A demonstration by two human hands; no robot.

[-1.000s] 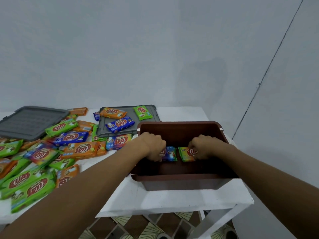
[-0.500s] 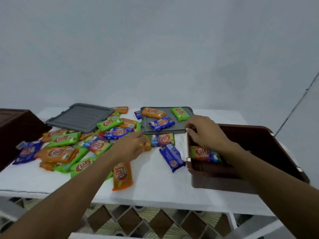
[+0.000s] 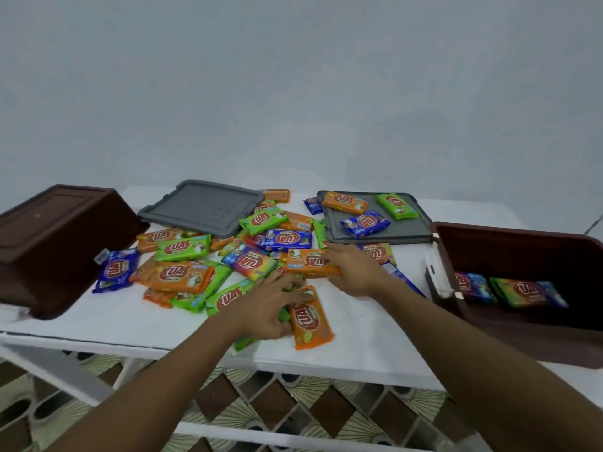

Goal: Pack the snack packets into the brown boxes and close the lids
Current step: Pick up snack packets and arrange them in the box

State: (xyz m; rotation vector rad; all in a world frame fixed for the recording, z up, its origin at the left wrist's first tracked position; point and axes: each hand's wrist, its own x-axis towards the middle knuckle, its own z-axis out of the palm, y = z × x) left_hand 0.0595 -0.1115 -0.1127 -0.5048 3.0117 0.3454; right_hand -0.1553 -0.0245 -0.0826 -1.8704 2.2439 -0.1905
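Several snack packets, orange, green and blue, lie heaped on the white table (image 3: 365, 350). My left hand (image 3: 267, 308) rests spread over a green packet (image 3: 225, 298) and touches the upright orange packet (image 3: 310, 321) at the near edge of the heap. My right hand (image 3: 355, 272) pinches the right end of a flat orange packet (image 3: 310, 262). The open brown box (image 3: 522, 252) stands at the right, with a blue packet (image 3: 470, 285) and a rainbow packet (image 3: 525, 291) on its floor.
A second brown box (image 3: 49, 243) lies tipped over, bottom up, at the table's left end. Two grey lids lie at the back: one bare (image 3: 202, 207), one (image 3: 414, 231) carrying three packets. A patterned tile floor shows below the table's front edge.
Both hands left the inside of the right box and moved left to the heap. My view swung left, bringing the tipped-over box into sight.
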